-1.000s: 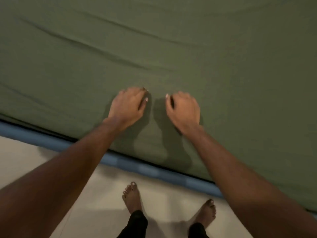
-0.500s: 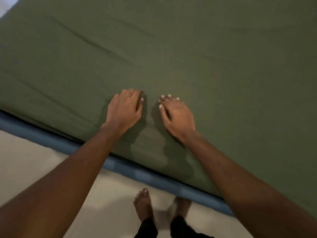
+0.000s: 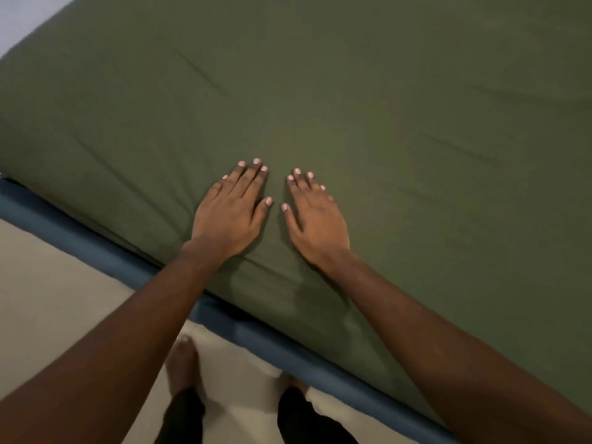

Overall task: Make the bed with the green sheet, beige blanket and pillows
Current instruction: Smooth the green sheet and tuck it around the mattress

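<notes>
Both hands (image 3: 229, 216) (image 3: 317, 225) uncurled, flat on green sheet (image 3: 352, 91)

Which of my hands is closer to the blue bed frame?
Your left hand: its wrist sits near the blue frame, while the right hand lies farther in on the green sheet.
</notes>
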